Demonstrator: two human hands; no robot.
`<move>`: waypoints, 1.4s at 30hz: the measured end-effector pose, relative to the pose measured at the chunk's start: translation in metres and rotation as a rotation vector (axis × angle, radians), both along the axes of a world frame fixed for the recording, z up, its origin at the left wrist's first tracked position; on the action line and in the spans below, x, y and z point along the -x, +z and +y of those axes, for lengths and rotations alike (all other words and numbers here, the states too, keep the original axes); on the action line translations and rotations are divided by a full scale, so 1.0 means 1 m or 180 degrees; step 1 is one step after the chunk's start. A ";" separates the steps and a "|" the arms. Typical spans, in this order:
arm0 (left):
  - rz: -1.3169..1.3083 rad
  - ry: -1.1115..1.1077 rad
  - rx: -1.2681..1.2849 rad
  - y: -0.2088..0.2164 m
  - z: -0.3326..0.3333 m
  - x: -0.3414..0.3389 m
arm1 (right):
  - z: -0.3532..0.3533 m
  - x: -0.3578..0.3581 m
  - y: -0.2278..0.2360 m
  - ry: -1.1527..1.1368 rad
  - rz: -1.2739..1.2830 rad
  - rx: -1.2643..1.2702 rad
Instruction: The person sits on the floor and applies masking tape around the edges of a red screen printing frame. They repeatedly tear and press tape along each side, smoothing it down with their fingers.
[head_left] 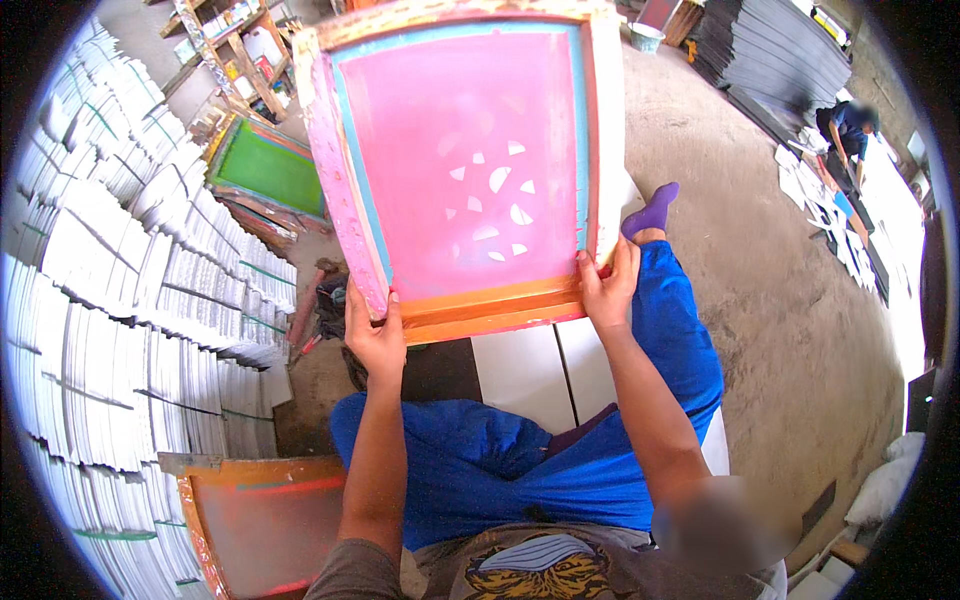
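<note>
A screen-printing frame (420,130) is held up in front of me, its mesh pink with several small pale cut-out shapes near the middle. Blue tape runs along the inside of its wooden border, and the near edge is orange. At the near left corner, my left hand (375,335) is closed on the frame, thumb on the near side. My right hand (608,290) grips the near right corner in the same way. Beneath the frame, white sheets or boards (525,370) lie in front of my crossed legs in blue trousers.
Tall stacks of white sheets (130,330) fill the left. A green-meshed frame (265,170) leans behind them, and another frame (260,530) rests at my lower left. Wooden shelves (240,50) stand at the back. A person (848,135) works by scattered sheets at far right, near a dark stack (770,55).
</note>
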State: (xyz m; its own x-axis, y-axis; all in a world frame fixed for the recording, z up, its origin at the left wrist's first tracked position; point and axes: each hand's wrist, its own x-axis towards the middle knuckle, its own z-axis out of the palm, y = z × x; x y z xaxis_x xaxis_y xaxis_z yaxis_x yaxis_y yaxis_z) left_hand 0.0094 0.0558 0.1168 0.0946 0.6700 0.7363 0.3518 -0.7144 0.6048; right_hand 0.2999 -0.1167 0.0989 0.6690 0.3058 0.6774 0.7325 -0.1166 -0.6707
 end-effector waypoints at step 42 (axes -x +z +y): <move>-0.0201 -0.1351 0.2360 -0.109 -0.014 0.021 | -0.037 0.001 -0.085 -0.0012 0.0360 0.0936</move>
State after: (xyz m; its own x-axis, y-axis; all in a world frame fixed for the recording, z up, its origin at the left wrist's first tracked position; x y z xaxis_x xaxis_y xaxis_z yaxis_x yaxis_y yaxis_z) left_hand -0.0112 0.0421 0.0076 0.4201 0.8975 0.1341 0.0940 -0.1900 0.9773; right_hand 0.2994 -0.1539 0.0141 0.7366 0.4749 0.4816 0.6544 -0.3203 -0.6850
